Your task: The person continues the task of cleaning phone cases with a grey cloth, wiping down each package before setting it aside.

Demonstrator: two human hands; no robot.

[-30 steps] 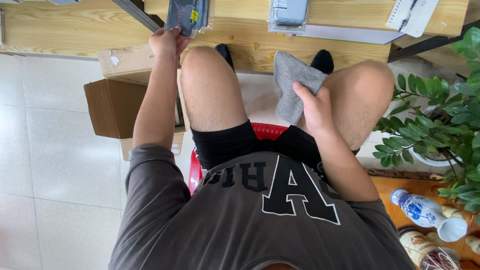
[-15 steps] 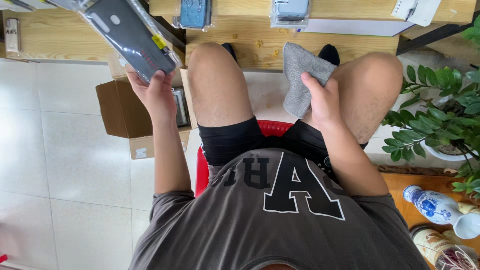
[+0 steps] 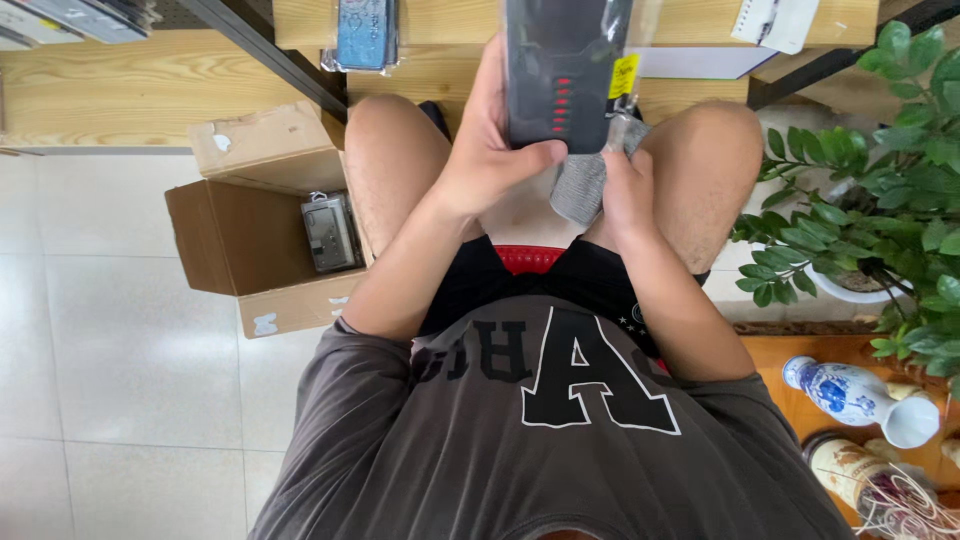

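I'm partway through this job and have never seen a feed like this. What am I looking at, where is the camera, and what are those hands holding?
There is no machine here: one camera sits on a seated person's head and looks straight down past the grey shirt to the knees. The left hand grips a flat dark rectangular device in a clear plastic sleeve, held above the lap. The right hand holds a grey knitted cloth just beneath that device. Ahead runs a pale wooden shelf with a blue packaged item on it. On the tiled floor stands an open brown cardboard box with a small grey device inside. A green potted plant and a blue-and-white ceramic vase are on the person's right.
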